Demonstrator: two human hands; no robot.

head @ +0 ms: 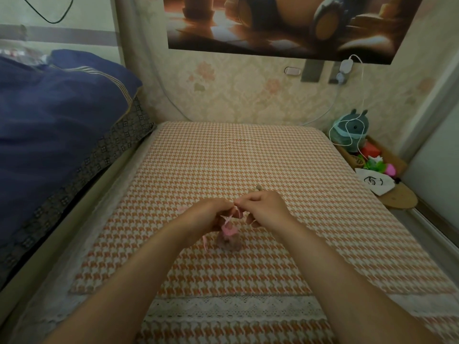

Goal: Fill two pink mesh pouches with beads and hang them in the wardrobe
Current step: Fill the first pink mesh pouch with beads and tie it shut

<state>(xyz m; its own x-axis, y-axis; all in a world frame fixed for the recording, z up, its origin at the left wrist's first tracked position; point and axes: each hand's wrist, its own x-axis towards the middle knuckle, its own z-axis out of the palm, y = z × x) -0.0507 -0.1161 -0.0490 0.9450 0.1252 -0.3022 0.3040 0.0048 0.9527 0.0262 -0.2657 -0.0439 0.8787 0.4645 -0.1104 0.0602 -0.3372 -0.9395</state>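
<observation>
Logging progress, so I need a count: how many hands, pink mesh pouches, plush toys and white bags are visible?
Hands: 2 (left hand, right hand)
Pink mesh pouch: 1, held by both hands
Plush toy: 1
White bag: 1
Total: 5

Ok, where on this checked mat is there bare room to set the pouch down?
Bare: the far half of the mat, up to the wall, and its near end. Crowded: the middle, where the left hand and right hand pinch the pouch by its ribbons, a small grey thing beyond; and the right ledge, with plush toy and white bag.
</observation>
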